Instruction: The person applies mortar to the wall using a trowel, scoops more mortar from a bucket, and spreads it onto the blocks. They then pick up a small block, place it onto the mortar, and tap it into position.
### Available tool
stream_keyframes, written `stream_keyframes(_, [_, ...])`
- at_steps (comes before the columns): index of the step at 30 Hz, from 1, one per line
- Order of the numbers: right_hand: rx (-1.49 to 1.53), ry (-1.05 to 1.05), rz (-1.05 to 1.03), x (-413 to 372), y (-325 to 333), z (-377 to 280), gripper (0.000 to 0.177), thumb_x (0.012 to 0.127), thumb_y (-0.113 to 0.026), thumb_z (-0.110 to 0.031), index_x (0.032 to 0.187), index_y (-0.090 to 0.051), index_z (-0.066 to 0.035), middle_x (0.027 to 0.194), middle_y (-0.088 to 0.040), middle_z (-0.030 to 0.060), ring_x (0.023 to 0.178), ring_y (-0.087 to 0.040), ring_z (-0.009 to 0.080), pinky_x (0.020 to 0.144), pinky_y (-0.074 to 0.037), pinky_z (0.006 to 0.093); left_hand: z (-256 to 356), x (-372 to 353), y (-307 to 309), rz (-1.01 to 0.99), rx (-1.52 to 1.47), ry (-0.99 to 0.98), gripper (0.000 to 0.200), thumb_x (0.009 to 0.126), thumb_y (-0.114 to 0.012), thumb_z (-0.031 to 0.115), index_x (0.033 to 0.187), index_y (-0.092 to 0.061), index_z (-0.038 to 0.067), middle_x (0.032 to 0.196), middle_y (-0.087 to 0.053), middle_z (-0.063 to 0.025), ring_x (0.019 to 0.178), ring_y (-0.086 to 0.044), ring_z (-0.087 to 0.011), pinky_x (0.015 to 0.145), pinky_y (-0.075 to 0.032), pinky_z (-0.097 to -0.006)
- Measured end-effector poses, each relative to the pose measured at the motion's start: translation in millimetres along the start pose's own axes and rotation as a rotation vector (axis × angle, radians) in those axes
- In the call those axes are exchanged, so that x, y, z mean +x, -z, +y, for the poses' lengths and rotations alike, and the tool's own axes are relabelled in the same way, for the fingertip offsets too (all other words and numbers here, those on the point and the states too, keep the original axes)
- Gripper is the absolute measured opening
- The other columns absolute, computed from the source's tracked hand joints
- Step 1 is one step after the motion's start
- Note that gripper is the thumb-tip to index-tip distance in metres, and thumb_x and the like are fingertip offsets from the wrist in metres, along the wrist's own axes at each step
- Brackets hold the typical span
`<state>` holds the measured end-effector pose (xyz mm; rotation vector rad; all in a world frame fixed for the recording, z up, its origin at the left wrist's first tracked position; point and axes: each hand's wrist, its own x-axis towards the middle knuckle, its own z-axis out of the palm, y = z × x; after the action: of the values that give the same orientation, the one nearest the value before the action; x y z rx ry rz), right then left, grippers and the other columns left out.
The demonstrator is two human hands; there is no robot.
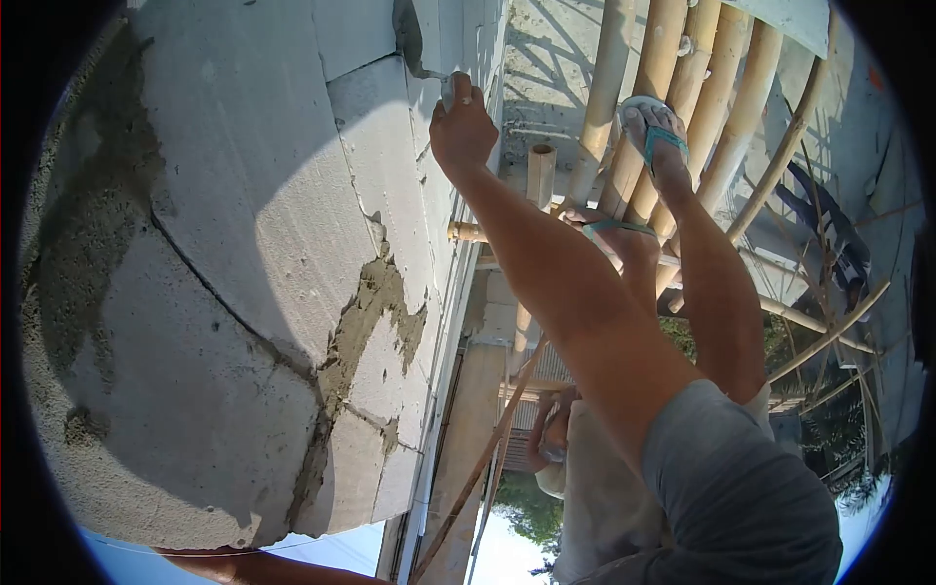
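Note:
My right hand [464, 132] is closed round the handle of a trowel [409, 41], whose grey blade lies against the upper part of the pale block wall [224, 146]. The bare right forearm stretches up from a grey sleeve at lower right. Wet grey mortar [366, 302] is smeared over the joints between the blocks, with a thicker, shaded patch at the left edge. Along the bottom left edge a part of my left arm [263, 567] shows; its hand is out of sight.
My sandalled feet [658, 136] stand on bamboo poles [717, 107] beside the wall. More poles [829, 331] cross at the right. Another person [553, 448] is partly visible behind my arm at the bottom. A dark-clothed figure [834, 229] appears at far right.

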<state>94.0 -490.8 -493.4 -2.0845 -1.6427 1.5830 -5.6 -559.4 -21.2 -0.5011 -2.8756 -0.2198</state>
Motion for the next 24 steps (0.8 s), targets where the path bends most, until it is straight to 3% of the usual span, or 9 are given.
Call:
stream_keyframes(3, [-0.024,0.044,0.082,-23,-24,-19,0.055,0.089,-0.051,-0.002,0.143,-0.040,-0.011,0.114,-0.056,0.0147,0.093,-0.066,0.0354,0.074,-0.056,0.0448,-2,0,-1,0.013,0.033,-0.022,0.076,0.103,-0.032,0.060,0.149,-0.038,0.001,0.144,-0.046,-0.0173,0.131,-0.046,-0.0291,0.109,-0.038,-0.0449])
stream_keyframes(8, [-0.034,0.034,-0.030,-58,-13,-11,0.059,0.088,-0.051,-0.001,0.144,-0.039,-0.012,0.109,-0.056,0.0143,0.094,-0.065,0.0349,0.075,-0.056,0.0469,-2,6,9,0.005,0.031,-0.015,0.075,0.103,-0.032,0.060,0.148,-0.039,0.001,0.142,-0.047,-0.0169,0.129,-0.047,-0.0291,0.109,-0.038,-0.0451])
stream_keyframes(13, [-0.079,0.014,-0.166,-75,23,15,0.063,0.085,-0.063,-0.009,0.143,-0.037,-0.013,0.120,-0.058,0.0182,0.100,-0.066,0.0389,0.082,-0.055,0.0484,-1,8,9,-0.006,0.015,-0.025,0.075,0.102,-0.032,0.061,0.147,-0.040,0.001,0.141,-0.048,-0.0166,0.128,-0.047,-0.0290,0.108,-0.039,-0.0453])
stream_keyframes(17, [0.123,-0.174,-0.105,0,24,8,0.064,0.081,-0.069,-0.014,0.138,-0.040,-0.009,0.097,-0.069,0.0224,0.095,-0.068,0.0426,0.081,-0.056,0.0509,-1,10,7,-0.018,0.009,-0.026,0.075,0.102,-0.032,0.061,0.147,-0.041,0.001,0.139,-0.049,-0.0164,0.126,-0.048,-0.0289,0.108,-0.039,-0.0455])
stream_keyframes(19, [0.457,-0.493,-0.371,34,53,-25,0.057,0.078,-0.069,-0.014,0.131,-0.049,-0.008,0.102,-0.070,0.0231,0.095,-0.070,0.0388,0.080,-0.057,0.0464,0,10,8,-0.008,0.020,-0.021,0.075,0.102,-0.032,0.061,0.146,-0.042,0.001,0.138,-0.049,-0.0162,0.126,-0.048,-0.0289,0.107,-0.039,-0.0455])
stream_keyframes(20, [0.454,-0.495,-0.377,41,49,-28,0.057,0.078,-0.069,-0.014,0.131,-0.049,-0.008,0.102,-0.070,0.0231,0.095,-0.070,0.0388,0.080,-0.057,0.0464,0,9,8,-0.006,0.026,-0.017,0.075,0.102,-0.032,0.061,0.146,-0.042,0.001,0.138,-0.049,-0.0162,0.126,-0.049,-0.0289,0.107,-0.039,-0.0456])
stream_keyframes(22, [0.191,-0.256,-0.296,45,41,-34,0.056,0.078,-0.067,-0.011,0.131,-0.051,-0.008,0.102,-0.070,0.0229,0.096,-0.069,0.0390,0.080,-0.057,0.0452,2,9,9,-0.005,0.045,-0.020,0.075,0.102,-0.032,0.061,0.146,-0.043,0.001,0.137,-0.050,-0.0160,0.125,-0.049,-0.0289,0.107,-0.039,-0.0456])
stream_keyframes(24, [0.200,-0.204,-0.227,29,43,-34,0.055,0.076,-0.064,-0.008,0.130,-0.052,-0.007,0.101,-0.070,0.0243,0.098,-0.068,0.0407,0.082,-0.055,0.0467,5,7,8,-0.010,0.057,-0.026,0.075,0.102,-0.032,0.061,0.145,-0.043,0.001,0.137,-0.050,-0.0159,0.124,-0.049,-0.0288,0.107,-0.039,-0.0457])
